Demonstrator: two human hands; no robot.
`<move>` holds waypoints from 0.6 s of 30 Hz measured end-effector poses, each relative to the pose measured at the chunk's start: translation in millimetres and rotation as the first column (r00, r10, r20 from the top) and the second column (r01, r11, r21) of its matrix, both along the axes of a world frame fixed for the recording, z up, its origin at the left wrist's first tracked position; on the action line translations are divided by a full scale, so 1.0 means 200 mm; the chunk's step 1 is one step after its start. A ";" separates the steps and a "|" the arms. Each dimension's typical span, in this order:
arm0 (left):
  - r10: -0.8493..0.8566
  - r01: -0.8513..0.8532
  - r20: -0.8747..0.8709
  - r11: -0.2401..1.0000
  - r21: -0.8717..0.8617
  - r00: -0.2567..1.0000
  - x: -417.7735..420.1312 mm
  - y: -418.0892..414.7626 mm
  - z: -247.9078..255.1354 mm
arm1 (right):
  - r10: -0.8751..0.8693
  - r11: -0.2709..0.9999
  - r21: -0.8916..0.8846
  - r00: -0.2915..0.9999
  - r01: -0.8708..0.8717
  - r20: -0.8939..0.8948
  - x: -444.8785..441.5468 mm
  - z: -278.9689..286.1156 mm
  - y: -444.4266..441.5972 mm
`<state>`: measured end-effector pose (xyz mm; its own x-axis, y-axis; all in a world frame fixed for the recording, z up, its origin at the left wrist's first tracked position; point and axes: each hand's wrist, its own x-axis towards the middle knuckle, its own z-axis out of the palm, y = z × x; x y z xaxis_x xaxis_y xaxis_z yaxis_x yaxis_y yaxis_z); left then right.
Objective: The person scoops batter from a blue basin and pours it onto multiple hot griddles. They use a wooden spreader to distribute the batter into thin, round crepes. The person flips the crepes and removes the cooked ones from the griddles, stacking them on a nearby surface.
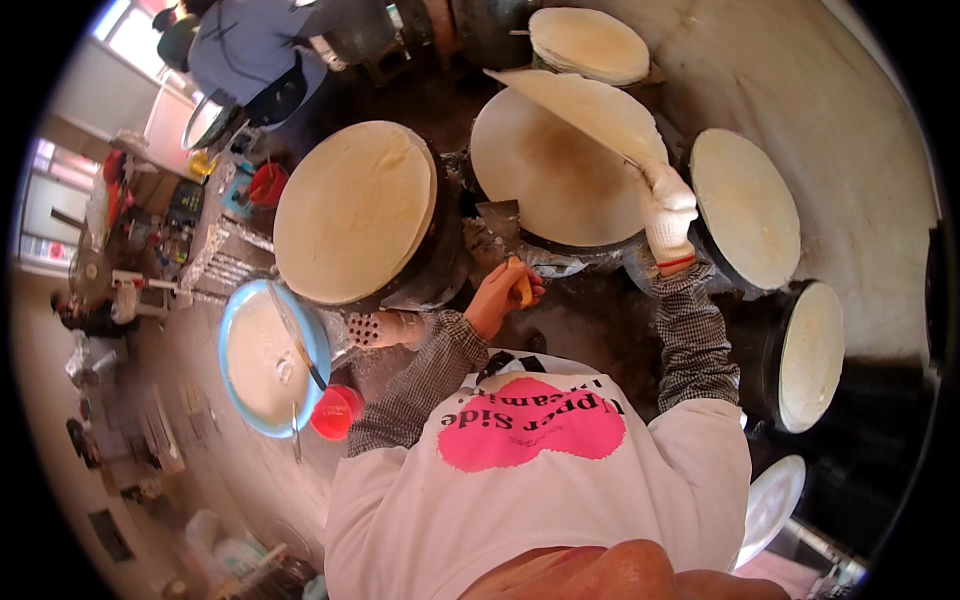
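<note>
My right hand (670, 214), in a white knit glove, grips the near edge of a thin round flatbread (592, 109). That flatbread is partly lifted and slants over the far right side of a round griddle (540, 176), whose surface is browned in the middle. My bare left hand (501, 298), in front of the griddle, has its fingers around a small orange-brown piece (525, 289). Just beyond them is a flat dark metal plate (500, 217); I cannot tell whether the two are joined.
Pale flatbread rounds lie left (356, 214), right (744, 210), far right (811, 358) and behind (589, 46). A blue basin (223, 352) of batter stands at left, a long blade (289, 322) across it, beside a red container (336, 412). Another person (244, 52) is at upper left.
</note>
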<state>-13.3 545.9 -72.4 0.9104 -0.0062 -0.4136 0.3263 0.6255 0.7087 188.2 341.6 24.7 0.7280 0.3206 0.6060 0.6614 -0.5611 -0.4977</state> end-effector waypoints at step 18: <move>-0.719 0.717 -0.012 0.693 0.078 0.695 -0.34 0.08 -0.18 | -0.802 0.566 -0.277 0.596 0.777 0.034 -2.03 0.41 -0.47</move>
<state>-80.3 561.1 -108.1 0.6482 -0.6325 -0.4240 0.6419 0.1543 0.7511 -218.8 246.7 107.7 0.8060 -0.2862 0.5181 -0.1423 -0.9434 -0.2997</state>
